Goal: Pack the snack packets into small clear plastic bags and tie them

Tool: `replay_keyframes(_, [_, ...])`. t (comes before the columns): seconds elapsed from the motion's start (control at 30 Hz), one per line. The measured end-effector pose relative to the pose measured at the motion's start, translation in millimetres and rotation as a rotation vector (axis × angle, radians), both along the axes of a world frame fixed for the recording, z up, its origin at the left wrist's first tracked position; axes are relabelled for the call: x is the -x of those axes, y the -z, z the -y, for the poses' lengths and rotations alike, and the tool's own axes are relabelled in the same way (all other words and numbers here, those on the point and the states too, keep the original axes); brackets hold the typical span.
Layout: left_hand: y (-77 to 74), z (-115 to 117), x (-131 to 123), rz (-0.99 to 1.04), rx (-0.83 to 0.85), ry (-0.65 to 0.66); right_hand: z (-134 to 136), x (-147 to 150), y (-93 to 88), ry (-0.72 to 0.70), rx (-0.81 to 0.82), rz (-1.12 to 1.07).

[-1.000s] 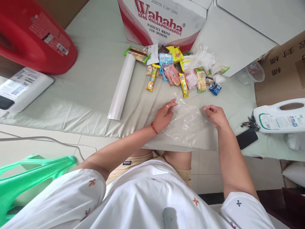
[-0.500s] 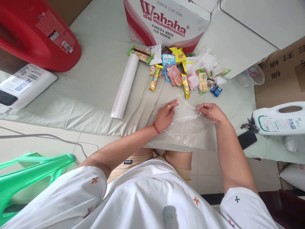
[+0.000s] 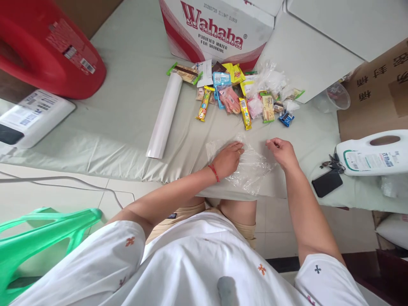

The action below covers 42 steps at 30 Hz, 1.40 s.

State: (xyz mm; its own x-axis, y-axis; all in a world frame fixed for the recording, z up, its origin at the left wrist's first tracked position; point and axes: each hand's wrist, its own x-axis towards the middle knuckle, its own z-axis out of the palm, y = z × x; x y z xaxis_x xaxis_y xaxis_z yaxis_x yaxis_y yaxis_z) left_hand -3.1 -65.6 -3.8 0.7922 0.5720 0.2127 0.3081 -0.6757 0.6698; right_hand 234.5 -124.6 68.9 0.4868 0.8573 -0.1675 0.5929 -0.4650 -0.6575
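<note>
A crumpled sheet of clear plastic film point(image 3: 251, 168) lies on the cloth-covered surface near its front edge. My left hand point(image 3: 228, 160) rests palm down on the film's left part, fingers extended and lying flat. Just right of the film is my right hand point(image 3: 281, 152), its fingers curled and the thumb and index finger pinched together; whether they hold an edge of the film is too small to tell. Beyond the hands lie several wrapped snacks, among them a yellow packet point(image 3: 245, 114) and a blue one point(image 3: 286, 118). A white roll point(image 3: 164, 115) lies to the left.
A Wahaha carton point(image 3: 216, 32) stands behind the snacks. At the left are a red jug point(image 3: 76, 55) and a white device point(image 3: 38, 117). A white bottle point(image 3: 372, 157), a black phone point(image 3: 327, 183), keys and a clear tub point(image 3: 338, 97) are at the right. A green stool point(image 3: 60, 229) stands lower left.
My left hand has turned palm down and moved right onto the film, which now lies flatter. The right hand has stayed nearly in place, fingers still closed. The view has shifted slightly.
</note>
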Motion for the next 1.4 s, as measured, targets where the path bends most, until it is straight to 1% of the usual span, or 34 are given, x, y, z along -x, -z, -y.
replay_keyframes(0.13, [0.3,1.2,1.7,0.022,-0.028,-0.013,-33.9,16.8,-2.3,-0.222,0.144,-0.087])
replay_keyframes(0.2, [1.5,1.2,2.0,0.027,-0.033,-0.013,-46.9,21.1,0.7,-0.260,0.162,-0.147])
replay_keyframes(0.3, [4.2,1.4,1.4,0.036,-0.025,0.019,-62.1,17.3,4.8,-0.211,0.093,-0.198])
replay_keyframes(0.43, [6.3,5.3,0.9,0.100,-0.059,0.061,-77.9,6.1,8.8,-0.216,0.077,-0.232])
replay_keyframes(0.5, [3.6,9.2,2.6,0.140,-0.093,0.132,-84.9,1.1,14.5,-0.197,0.049,-0.218])
replay_keyframes(0.53, [0.9,11.4,3.8,0.144,-0.114,0.166,-88.2,-1.5,18.6,-0.169,0.021,-0.197])
replay_keyframes(0.57, [-2.4,13.5,5.1,0.129,-0.133,0.173,-91.4,-4.5,22.8,-0.130,-0.011,-0.171])
replay_keyframes(0.6, [-6.1,15.4,6.2,0.095,-0.145,0.142,-94.0,-7.8,26.7,-0.086,-0.042,-0.143])
replay_keyframes(0.63, [-9.6,17.1,6.9,0.047,-0.148,0.073,-95.7,-11.4,29.4,-0.047,-0.067,-0.118])
replay_keyframes(0.7, [-15.0,19.6,6.8,-0.053,-0.120,-0.114,-93.9,-18.1,28.7,0.002,-0.097,-0.079])
replay_keyframes(0.73, [-16.6,20.7,6.4,-0.093,-0.099,-0.182,-89.1,-20.1,24.5,0.008,-0.118,-0.046])
replay_keyframes(0.77, [-17.7,21.8,6.2,-0.120,-0.079,-0.218,-81.0,-20.5,17.9,0.007,-0.154,0.015])
replay_keyframes(0.8, [-18.4,23.1,6.8,-0.139,-0.064,-0.227,-69.2,-18.5,9.7,-0.001,-0.201,0.105])
replay_keyframes(0.87, [-21.4,26.0,11.4,-0.158,-0.043,-0.209,-35.4,-6.3,-7.5,-0.042,-0.297,0.334])
replay_keyframes(0.9, [-24.7,27.2,15.7,-0.161,-0.034,-0.207,-14.5,3.9,-14.0,-0.096,-0.312,0.422])
replay_keyframes(0.93, [-29.8,27.8,20.9,-0.158,-0.030,-0.217,7.7,16.2,-17.8,-0.173,-0.308,0.461])
replay_keyframes(0.97, [-36.9,27.3,26.2,-0.146,-0.033,-0.238,30.1,29.7,-18.5,-0.283,-0.280,0.455])
replay_keyframes(1.03, [-55.5,22.6,33.6,-0.092,-0.077,-0.288,71.3,57.0,-10.5,-0.504,-0.215,0.407])
replay_keyframes(1.07, [-65.4,18.2,33.8,-0.059,-0.112,-0.292,88.8,69.3,-3.2,-0.574,-0.185,0.385])
replay_keyframes(1.1, [-74.2,12.7,30.9,-0.034,-0.147,-0.268,103.7,79.9,5.2,-0.623,-0.155,0.367])
replay_keyframes(1.13, [-80.8,6.5,25.0,-0.023,-0.175,-0.214,116.3,88.4,13.7,-0.653,-0.129,0.358])
replay_keyframes(1.17, [-84.2,-0.1,16.8,-0.025,-0.192,-0.138,126.9,94.9,21.3,-0.670,-0.107,0.355])
replay_keyframes(1.2, [-83.8,-6.6,7.5,-0.041,-0.198,-0.064,136.3,99.5,27.7,-0.683,-0.090,0.357])
replay_keyframes(1.23, [-79.6,-12.7,-1.7,-0.063,-0.200,-0.009,145.0,102.2,32.4,-0.693,-0.078,0.362])
replay_keyframes(1.27, [-72.1,-18.0,-9.3,-0.093,-0.194,0.014,153.6,103.4,35.6,-0.704,-0.072,0.366])
replay_keyframes(1.33, [-50.9,-25.5,-15.7,-0.168,-0.153,0.030,171.5,102.4,38.5,-0.727,-0.067,0.370])
replay_keyframes(1.4, [-29.0,-27.9,-8.5,-0.215,-0.117,0.013,189.7,98.9,38.1,-0.737,-0.078,0.373])
